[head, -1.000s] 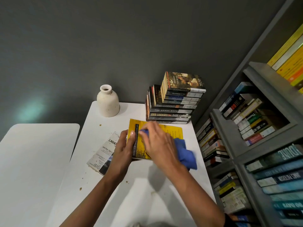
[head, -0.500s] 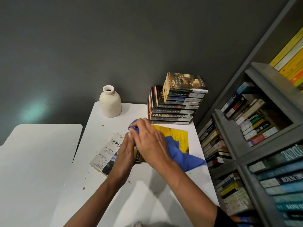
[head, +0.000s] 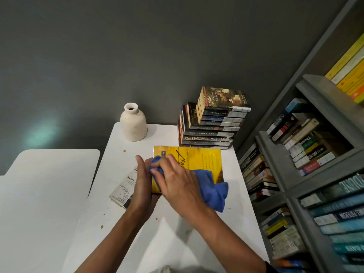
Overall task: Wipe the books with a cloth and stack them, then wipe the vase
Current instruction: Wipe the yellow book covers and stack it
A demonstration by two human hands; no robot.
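Observation:
A yellow book (head: 202, 160) lies flat on the white table (head: 173, 233). My left hand (head: 142, 186) grips its left spine edge. My right hand (head: 177, 182) presses a blue cloth (head: 212, 191) onto the cover near the spine, and the cloth trails off to the right over the book's lower corner. A white book (head: 123, 189) lies tilted on the table just left of my left hand, partly hidden by it. A stack of several books (head: 212, 123) stands at the back right of the table. A cream vase (head: 133, 123) stands upright at the back left.
A grey bookshelf (head: 307, 174) packed with books runs along the right side. A second white table (head: 39, 203) sits to the left across a narrow gap. Small brown crumbs (head: 102, 226) dot the table. A dark grey wall is behind.
My right hand has slid the blue cloth down along the spine edge of the yellow book. More of the book's upper cover shows now. My left hand keeps its hold.

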